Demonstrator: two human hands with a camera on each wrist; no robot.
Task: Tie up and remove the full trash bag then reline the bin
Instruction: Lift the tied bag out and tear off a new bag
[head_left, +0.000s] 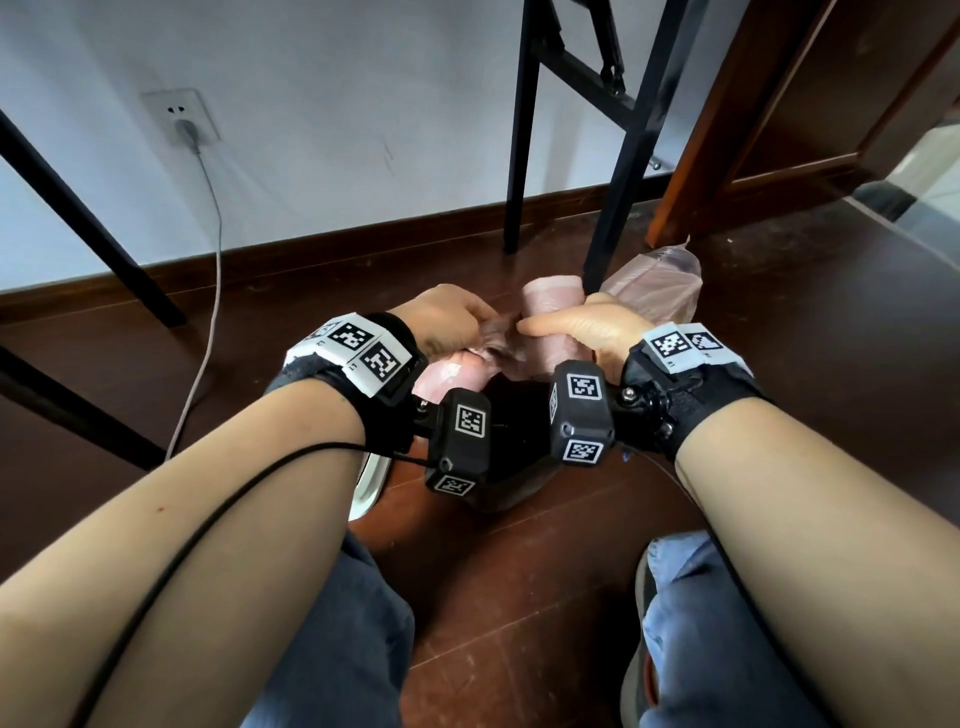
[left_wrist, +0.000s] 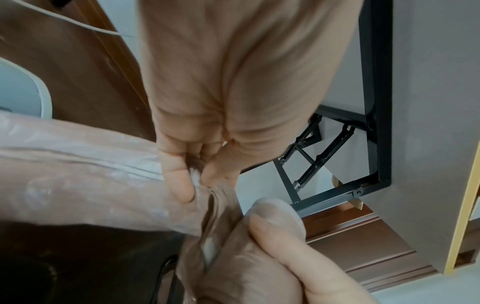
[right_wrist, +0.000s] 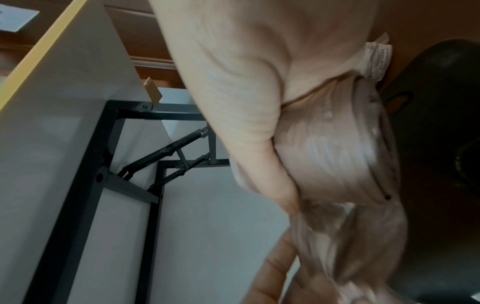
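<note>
Over the dark bin (head_left: 511, 415), right hand (head_left: 587, 332) grips the pink bag roll (head_left: 553, 299), left hand (head_left: 447, 317) pinches the loose bag end (left_wrist: 207, 195). Relining step, I'd say; next, tear one off.

- Left hand (left_wrist: 221, 82): fingers (left_wrist: 179, 181) pinch gathered pink plastic film (left_wrist: 78, 174).
- Right hand (left_wrist: 272, 257): thumb presses the same film just below those fingers.
- Black folding frame (left_wrist: 376, 102): beyond the fingers, against a pale wall.
</note>
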